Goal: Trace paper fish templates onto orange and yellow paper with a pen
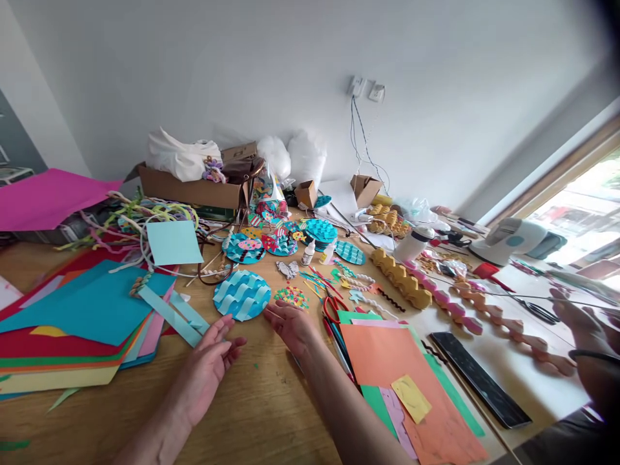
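My left hand (208,365) hovers over the wooden table (252,413), palm turned inward, fingers stretched out and empty. My right hand (292,323) lies flat and open just right of it, fingertips close to a round light-blue paper disc with wavy strips (241,295). Neither hand holds anything. Light-blue paper strips (174,314) lie just left of my left hand. Red-handled scissors (332,307) and several pens rest to the right of my right hand, beside an orange sheet (397,361).
A stack of coloured paper (72,336) fills the left. More decorated paper discs (281,242), glue bottles, cardboard boxes (194,187) and bags crowd the back. Yellow and pink honeycomb paper chains (436,297), a black ruler (479,381) and another person's hand (581,323) are at the right.
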`<state>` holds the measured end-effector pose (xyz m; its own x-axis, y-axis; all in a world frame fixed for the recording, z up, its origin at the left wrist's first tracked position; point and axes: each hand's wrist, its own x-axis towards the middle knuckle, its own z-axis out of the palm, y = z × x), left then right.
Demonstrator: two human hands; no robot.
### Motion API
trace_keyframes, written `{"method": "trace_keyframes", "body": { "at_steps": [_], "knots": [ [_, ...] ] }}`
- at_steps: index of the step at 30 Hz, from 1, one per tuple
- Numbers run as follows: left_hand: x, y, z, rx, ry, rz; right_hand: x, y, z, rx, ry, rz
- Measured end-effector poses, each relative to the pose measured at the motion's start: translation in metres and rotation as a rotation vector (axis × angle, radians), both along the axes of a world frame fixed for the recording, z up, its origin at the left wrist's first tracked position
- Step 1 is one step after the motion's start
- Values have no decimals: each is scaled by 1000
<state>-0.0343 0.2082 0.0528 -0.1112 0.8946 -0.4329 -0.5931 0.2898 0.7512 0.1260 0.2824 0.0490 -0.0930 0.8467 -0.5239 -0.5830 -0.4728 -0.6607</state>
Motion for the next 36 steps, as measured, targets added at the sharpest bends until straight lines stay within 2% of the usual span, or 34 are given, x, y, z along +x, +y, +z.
{"method": "trace_keyframes", "body": {
  "at_steps": [16, 28, 33, 36],
  "knots": [
    [0, 0, -4, 8, -44, 4, -7, 10, -7, 41, 1, 14],
    [1, -1, -7, 95, -4, -25, -26, 22, -1, 62, -170, 271],
    [2, -2, -8, 124, 52, -21, -32, 20, 1, 40, -227, 294],
    [3, -5, -9, 111, 95, -36, -26, 17, 5, 48, -240, 284]
  ]
}}
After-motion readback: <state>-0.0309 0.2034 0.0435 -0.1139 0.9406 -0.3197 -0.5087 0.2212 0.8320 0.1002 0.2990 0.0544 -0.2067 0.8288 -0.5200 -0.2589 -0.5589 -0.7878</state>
